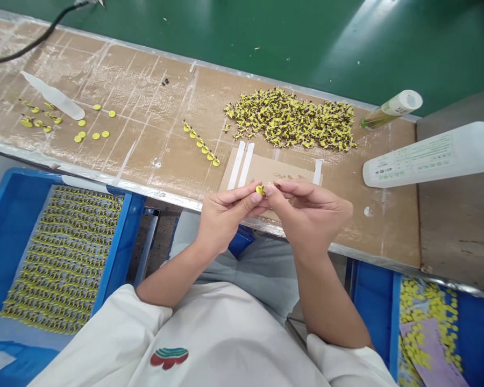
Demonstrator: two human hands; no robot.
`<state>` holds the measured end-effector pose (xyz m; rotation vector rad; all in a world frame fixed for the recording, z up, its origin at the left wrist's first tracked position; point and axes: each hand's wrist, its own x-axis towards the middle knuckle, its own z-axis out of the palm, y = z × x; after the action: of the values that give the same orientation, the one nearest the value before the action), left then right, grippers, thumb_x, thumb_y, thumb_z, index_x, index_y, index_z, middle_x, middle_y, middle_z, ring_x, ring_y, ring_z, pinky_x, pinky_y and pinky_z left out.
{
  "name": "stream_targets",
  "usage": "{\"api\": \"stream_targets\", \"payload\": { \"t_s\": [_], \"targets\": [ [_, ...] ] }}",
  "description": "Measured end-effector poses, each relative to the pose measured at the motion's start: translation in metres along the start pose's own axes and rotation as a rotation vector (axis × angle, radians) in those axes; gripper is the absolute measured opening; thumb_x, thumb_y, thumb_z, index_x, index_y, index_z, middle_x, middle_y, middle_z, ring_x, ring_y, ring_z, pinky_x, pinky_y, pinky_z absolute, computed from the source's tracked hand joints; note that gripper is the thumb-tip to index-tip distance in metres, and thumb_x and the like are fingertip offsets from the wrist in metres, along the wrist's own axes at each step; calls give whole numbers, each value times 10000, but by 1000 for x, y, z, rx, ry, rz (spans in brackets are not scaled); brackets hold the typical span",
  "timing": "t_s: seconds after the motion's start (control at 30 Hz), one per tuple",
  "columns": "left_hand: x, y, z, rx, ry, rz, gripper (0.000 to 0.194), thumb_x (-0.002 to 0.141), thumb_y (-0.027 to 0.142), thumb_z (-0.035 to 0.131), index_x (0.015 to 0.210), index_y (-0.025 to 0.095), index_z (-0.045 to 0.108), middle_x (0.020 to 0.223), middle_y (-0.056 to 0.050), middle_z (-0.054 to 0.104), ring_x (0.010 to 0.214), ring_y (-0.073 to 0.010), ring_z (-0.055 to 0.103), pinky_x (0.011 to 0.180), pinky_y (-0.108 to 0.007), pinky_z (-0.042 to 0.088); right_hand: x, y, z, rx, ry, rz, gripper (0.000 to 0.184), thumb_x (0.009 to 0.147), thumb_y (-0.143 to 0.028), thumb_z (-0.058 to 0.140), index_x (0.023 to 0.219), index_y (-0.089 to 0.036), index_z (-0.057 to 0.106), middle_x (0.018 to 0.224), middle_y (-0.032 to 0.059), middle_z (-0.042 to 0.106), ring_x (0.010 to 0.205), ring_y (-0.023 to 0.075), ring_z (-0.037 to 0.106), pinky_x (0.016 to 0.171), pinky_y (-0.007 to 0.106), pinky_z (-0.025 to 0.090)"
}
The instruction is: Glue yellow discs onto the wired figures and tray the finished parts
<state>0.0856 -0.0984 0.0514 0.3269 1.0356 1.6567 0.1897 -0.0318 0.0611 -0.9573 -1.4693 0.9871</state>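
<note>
My left hand (223, 217) is closed, its thumb and index finger pinching a small round yellow disc (260, 190) above the table's front edge. Close against it, my right hand (312, 215) is also closed in a pinch. A tiny dark bit (277, 186) shows at its fingertips; the rest of what it grips is hidden. Behind both hands lies a cardboard sheet (262, 166) with white tape strips. A large heap of tiny yellow-and-dark figures (290, 118) spreads beyond it. To the left, several figures on yellow discs stand in a slanting row (201, 144).
Loose yellow discs (95, 136) and a white plastic nozzle piece (54, 97) lie at left. Two bottles, one small (393, 107) and one large white (427, 156), are at right. Blue bins (116, 242) below hold rows of finished-looking figures and loose yellow discs (417, 312).
</note>
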Motion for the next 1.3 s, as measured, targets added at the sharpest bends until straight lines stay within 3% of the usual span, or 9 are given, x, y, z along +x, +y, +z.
{"api": "stream_targets", "payload": {
  "t_s": [0.5, 0.63, 0.87, 1.07, 1.3],
  "targets": [
    [-8, 6, -8, 17, 62, 75, 271, 729, 298, 848, 986, 223, 804, 964, -55, 794, 890, -241, 766, 860, -408, 646, -6, 0, 17, 140, -44, 51, 100, 721, -178, 831, 786, -194, 757, 745, 3, 746, 650, 124, 701, 609, 222, 608],
    [-10, 10, -16, 3, 91, 75, 289, 719, 318, 855, 984, 213, 805, 969, -65, 794, 912, -254, 764, 901, -435, 629, -10, 3, 26, 177, -89, 98, 87, 736, -196, 827, 787, -203, 758, 746, -4, 746, 641, 114, 692, 619, 217, 594],
    [-4, 18, -31, -73, 122, 112, 285, 771, 279, 817, 1044, 201, 790, 1047, -67, 785, 996, -225, 745, 958, -370, 592, -9, 10, 50, 49, -141, 99, 145, 757, -306, 827, 851, -211, 772, 816, 13, 761, 736, 149, 718, 741, 283, 592],
    [-1, 26, -40, -144, 170, 113, 374, 741, 272, 838, 1095, 173, 771, 1184, -96, 744, 1107, -250, 705, 1054, -417, 528, -10, 11, 72, 71, -137, 117, 183, 770, -329, 810, 897, -203, 770, 835, 26, 766, 756, 157, 714, 787, 308, 578],
    [-2, 32, -51, -121, 202, 140, 370, 738, 323, 839, 1076, 187, 777, 1097, -94, 772, 1029, -234, 735, 1006, -406, 551, -11, 9, 83, 66, -139, 170, 257, 747, -388, 820, 889, -182, 765, 860, 50, 767, 769, 163, 709, 782, 307, 579]
  ]
}}
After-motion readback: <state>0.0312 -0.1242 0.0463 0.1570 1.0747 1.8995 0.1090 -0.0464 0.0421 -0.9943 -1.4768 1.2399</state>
